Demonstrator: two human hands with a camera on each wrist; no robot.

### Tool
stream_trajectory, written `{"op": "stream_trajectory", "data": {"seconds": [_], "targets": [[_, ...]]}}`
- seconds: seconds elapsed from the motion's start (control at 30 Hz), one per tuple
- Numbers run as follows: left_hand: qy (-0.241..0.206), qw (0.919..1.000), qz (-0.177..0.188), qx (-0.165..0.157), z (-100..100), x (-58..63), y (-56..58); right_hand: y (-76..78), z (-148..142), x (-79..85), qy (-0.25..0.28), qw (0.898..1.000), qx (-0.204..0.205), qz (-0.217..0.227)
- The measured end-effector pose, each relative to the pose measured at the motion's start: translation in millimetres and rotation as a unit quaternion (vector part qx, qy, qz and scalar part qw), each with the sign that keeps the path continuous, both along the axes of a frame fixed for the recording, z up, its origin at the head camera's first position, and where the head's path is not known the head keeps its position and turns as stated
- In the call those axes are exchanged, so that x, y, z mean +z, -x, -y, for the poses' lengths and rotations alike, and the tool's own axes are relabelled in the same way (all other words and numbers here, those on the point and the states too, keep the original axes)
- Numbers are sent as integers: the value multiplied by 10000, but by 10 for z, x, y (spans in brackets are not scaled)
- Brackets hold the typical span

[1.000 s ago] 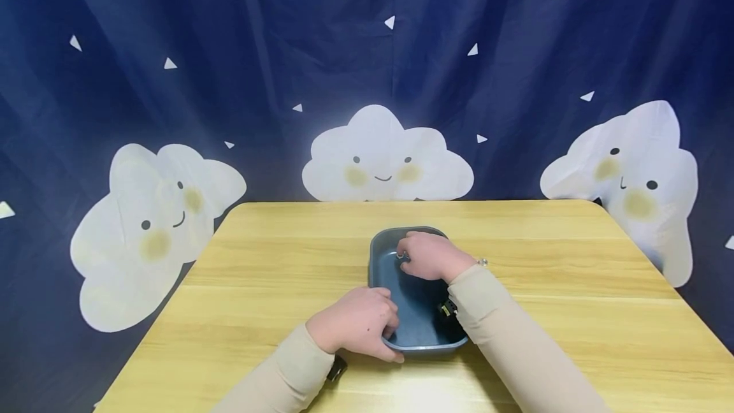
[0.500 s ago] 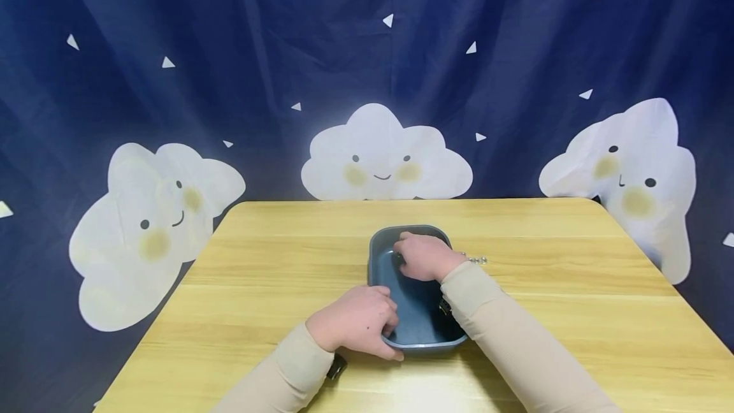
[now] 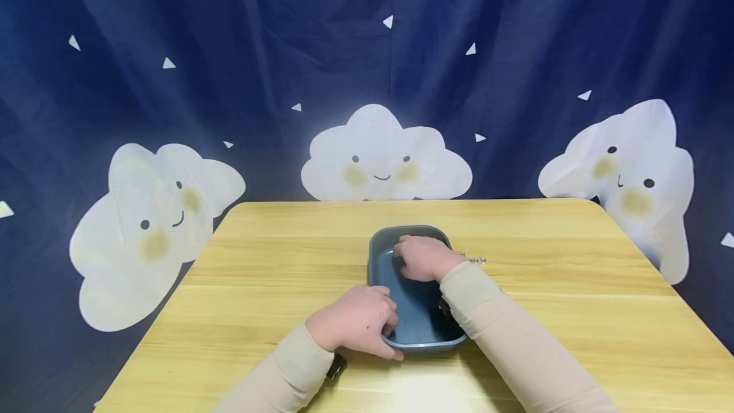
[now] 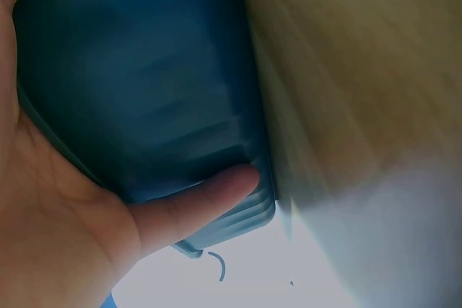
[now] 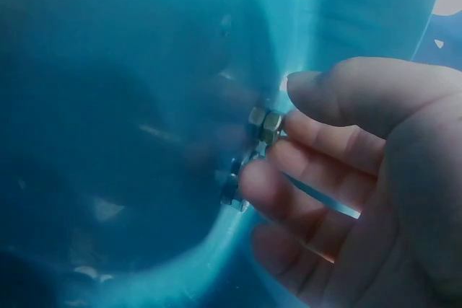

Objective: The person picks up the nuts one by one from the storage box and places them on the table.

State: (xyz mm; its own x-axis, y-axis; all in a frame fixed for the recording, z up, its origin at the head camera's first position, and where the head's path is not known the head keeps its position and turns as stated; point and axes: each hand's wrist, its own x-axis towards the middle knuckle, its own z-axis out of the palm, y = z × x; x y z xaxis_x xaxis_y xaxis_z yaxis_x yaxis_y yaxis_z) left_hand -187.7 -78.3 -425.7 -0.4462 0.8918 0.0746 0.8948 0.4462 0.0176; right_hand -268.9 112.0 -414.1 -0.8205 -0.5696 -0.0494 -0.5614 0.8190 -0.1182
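Observation:
A deep blue-grey plastic box (image 3: 418, 320) with rounded corners stands on the wooden table. My left hand (image 3: 358, 320) grips its near left corner, fingers over the rim and the thumb (image 4: 195, 207) against the outside wall. My right hand (image 3: 423, 257) reaches into the far part of the box. In the right wrist view its fingertips touch small metal hex nuts, one brassy-looking nut (image 5: 271, 128) and silvery nuts (image 5: 232, 196) lower down, beside the inner wall. The thumb stands apart from them, and the fingers are loosely bent. Shiny inner surfaces mirror the nuts.
Several more nuts (image 3: 476, 260) lie in a row on the table (image 3: 275, 241), just right of the box by the right wrist. A dark blue curtain (image 3: 344, 30) with white clouds hangs behind the table's far edge.
My right hand has shifted slightly left inside the box over the last second, uncovering more of the nuts on the table. The left hand and the box have stayed put.

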Motion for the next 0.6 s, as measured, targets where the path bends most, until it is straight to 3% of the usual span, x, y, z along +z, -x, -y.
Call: {"op": "stream_trajectory", "data": {"seconds": [0.6], "targets": [[-8, 10000, -96, -16, 0, -8, 1, -13, -14, -10, 194, 9987, 446, 136]]}}
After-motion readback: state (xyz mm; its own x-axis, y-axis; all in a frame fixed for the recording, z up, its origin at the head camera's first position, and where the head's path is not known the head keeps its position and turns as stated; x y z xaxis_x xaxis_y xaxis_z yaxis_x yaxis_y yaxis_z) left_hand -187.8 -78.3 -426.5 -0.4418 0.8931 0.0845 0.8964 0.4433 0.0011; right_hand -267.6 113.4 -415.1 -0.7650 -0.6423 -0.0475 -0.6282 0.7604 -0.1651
